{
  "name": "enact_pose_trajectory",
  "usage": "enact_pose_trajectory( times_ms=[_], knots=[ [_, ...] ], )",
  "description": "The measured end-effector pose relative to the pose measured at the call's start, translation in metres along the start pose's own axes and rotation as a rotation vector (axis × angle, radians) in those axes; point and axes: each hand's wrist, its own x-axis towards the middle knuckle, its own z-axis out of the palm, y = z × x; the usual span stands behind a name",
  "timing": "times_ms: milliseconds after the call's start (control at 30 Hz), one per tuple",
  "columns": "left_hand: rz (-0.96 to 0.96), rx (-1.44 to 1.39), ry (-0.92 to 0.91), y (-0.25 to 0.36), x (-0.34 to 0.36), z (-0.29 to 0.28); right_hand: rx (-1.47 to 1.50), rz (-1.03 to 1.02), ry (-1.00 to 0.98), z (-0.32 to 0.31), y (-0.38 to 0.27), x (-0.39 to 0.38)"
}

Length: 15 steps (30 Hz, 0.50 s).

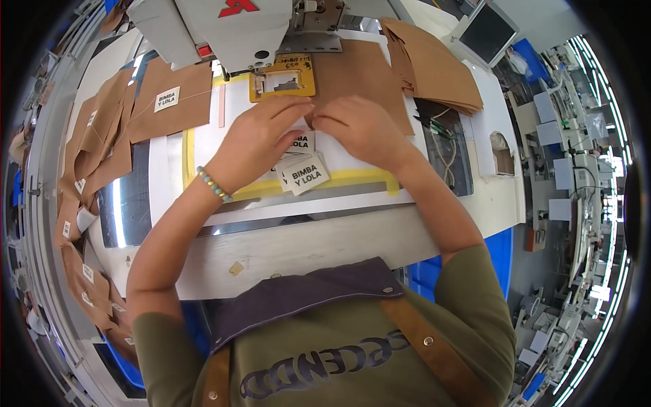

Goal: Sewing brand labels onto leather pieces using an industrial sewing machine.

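Panel (359,71), brown and unlabelled on its visible face, lies right of the yellow frame (296,64), the left hand (261,139) and right hand (363,129) meeting near its lower left corner, fingertips close together; whether they pinch anything I cannot tell. Labelled pieces (186,102) at left look done, while loose labels (305,175) and the plain stack (441,78) seem left. Machine (234,30) crowds the far side; more room lies toward the table's (366,241) near edge.
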Motion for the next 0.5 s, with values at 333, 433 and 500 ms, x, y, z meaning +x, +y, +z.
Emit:
enact_pose_trajectory(
  times_ms=[333,433,500],
  knots=[
    [0.124,0.286,-0.086,-0.04,-0.016,-0.01,-0.159,0.139,-0.038,-0.005,-0.003,-0.02],
    [0.101,0.426,-0.058,-0.055,-0.03,-0.025,-0.196,0.211,-0.127,-0.004,0.011,-0.036],
    [0.106,0.478,-0.067,-0.067,-0.039,-0.035,-0.13,0.279,-0.141,-0.001,0.011,-0.033]
  ],
)
